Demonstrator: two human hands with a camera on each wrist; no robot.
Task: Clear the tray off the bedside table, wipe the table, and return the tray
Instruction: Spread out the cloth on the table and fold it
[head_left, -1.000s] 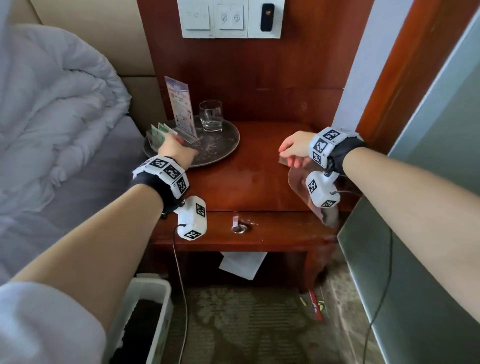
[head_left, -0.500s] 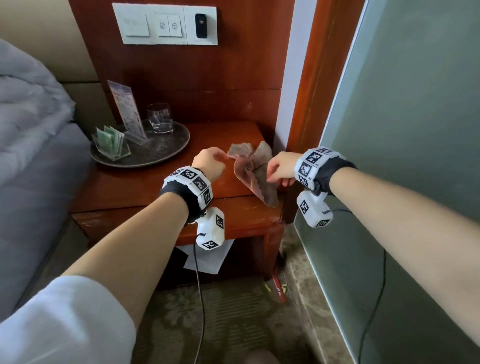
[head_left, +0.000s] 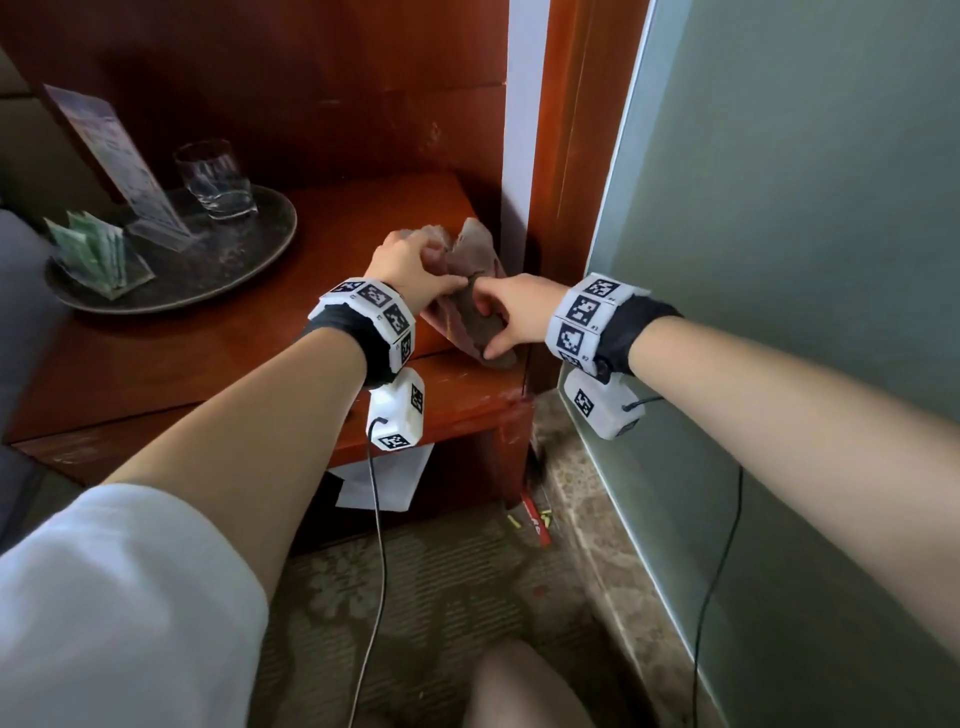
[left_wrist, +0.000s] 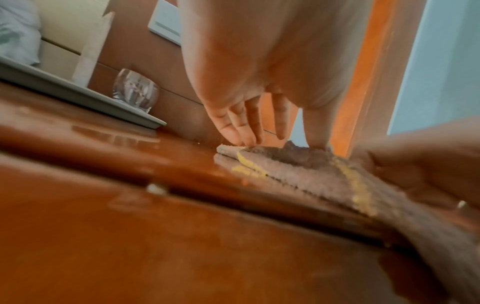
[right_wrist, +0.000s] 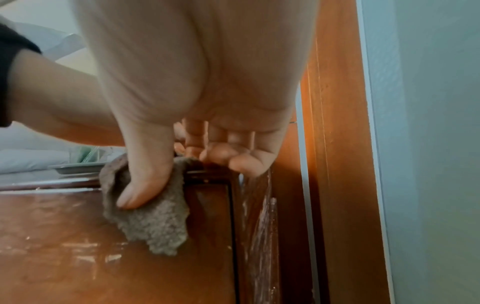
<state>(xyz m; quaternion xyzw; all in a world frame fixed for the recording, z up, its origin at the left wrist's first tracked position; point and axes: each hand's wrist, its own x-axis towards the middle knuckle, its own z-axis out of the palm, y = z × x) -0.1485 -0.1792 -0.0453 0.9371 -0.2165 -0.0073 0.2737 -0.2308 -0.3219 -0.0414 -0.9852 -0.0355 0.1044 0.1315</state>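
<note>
We'd barely begun, by our reckoning: the tray (head_left: 249, 265) sat loaded on the desk's (head_left: 182, 364) left side, nothing cleared or wiped, while left hand (head_left: 405, 265) and right hand (head_left: 514, 312) both had fingers (left_wrist: 242, 131) pinching the cloth (head_left: 480, 244) near the right edge.

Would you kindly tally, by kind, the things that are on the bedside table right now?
tray: 1
glass: 1
sign: 1
packet holder: 1 (its green packets overlap too much to count)
cloth: 1
Total: 5
</note>
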